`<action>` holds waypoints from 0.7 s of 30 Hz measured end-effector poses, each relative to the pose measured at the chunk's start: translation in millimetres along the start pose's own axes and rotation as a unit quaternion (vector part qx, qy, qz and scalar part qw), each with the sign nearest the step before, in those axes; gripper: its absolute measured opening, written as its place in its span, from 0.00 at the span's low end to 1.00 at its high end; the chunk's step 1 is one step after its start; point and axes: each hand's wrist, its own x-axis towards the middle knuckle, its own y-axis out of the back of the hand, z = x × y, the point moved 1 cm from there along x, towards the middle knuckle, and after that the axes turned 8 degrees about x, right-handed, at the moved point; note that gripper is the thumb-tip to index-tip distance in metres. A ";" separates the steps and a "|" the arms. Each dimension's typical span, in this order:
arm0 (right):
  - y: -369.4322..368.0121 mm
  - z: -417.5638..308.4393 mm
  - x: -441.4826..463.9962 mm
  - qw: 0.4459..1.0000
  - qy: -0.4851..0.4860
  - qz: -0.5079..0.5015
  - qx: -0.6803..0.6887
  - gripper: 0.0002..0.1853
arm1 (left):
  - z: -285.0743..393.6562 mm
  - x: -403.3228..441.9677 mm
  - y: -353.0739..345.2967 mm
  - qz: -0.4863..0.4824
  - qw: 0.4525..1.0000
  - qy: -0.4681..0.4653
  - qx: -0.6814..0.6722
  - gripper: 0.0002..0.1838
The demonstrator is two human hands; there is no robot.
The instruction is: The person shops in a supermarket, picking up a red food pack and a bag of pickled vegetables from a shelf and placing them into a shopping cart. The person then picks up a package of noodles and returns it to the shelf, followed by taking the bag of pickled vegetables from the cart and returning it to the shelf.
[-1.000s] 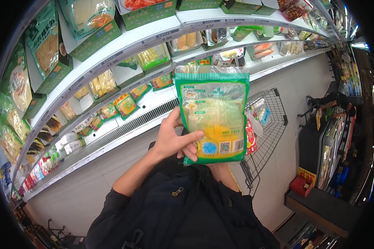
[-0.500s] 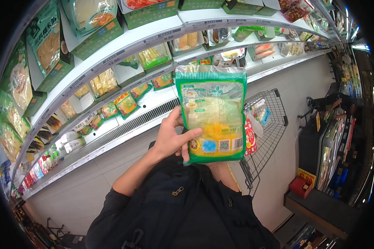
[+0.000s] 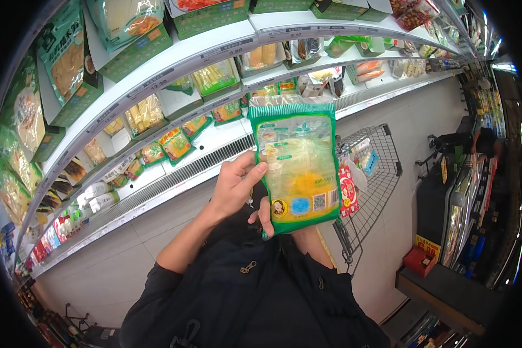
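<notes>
Your left hand [image 3: 233, 184] is closed on the left edge of a flat plastic bag [image 3: 297, 165], thumb pressed against its front and the fingers partly out of sight. Your right hand [image 3: 265, 218] comes from below and is mostly hidden behind the bag; a finger curls around the lower left edge to the front, so it has hold too, though how tightly the rest closes you cannot tell. The bag stands tilted in front of your chest, clear-topped and green-bordered, with pale contents above and yellow below. Near its bottom are a round yellow logo [image 3: 279, 207], a blue patch [image 3: 300, 206] and a QR code [image 3: 319, 202]. Below the hands is your dark jacket [image 3: 272, 290], with a metal zipper pull [image 3: 248, 267]. Just right of the bag sits a wire shopping cart [image 3: 399, 168], holding a red package [image 3: 347, 194] and a packet with a blue label [image 3: 370, 163]. Beyond the bag, shelves [image 3: 229, 134] curve across the view, stocked with green-boxed and clear-wrapped foods; white bottles [image 3: 103, 202] lie low at left. Pale floor tiles [image 3: 151, 238] spread beneath. Far right, a red box [image 3: 419, 261] stands at the end of a dark surface [image 3: 452, 296].
</notes>
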 end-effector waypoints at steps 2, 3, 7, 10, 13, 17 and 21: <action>-2.5 -1.3 1.9 1.000 -0.005 -0.005 -0.007 0.46 | 5.5 0.2 -4.1 0.031 0.999 -0.020 -0.002 0.14; -3.9 -1.7 2.6 1.000 -0.009 -0.010 -0.015 0.46 | 7.7 -0.3 -3.5 0.031 0.999 -0.020 -0.003 0.14; 5.4 -4.5 -5.9 0.999 -0.038 -0.028 -0.013 0.49 | 13.4 -1.4 -0.7 0.025 0.999 -0.020 0.023 0.14; 3.9 -4.5 -5.0 0.997 -0.047 -0.038 0.057 0.50 | 11.0 -0.8 0.8 0.025 0.999 -0.024 0.033 0.14; -0.2 -3.6 -6.4 0.998 -0.044 -0.001 0.039 0.50 | 6.8 -2.0 1.3 0.024 0.999 -0.008 0.022 0.14; -7.0 -3.7 -1.2 0.998 -0.047 0.030 0.037 0.48 | 8.9 -2.3 -3.3 0.035 0.998 -0.005 -0.051 0.15; -2.9 -5.4 -0.4 0.998 -0.057 -0.004 0.011 0.47 | 5.2 -3.7 -2.1 0.022 0.998 0.003 -0.059 0.15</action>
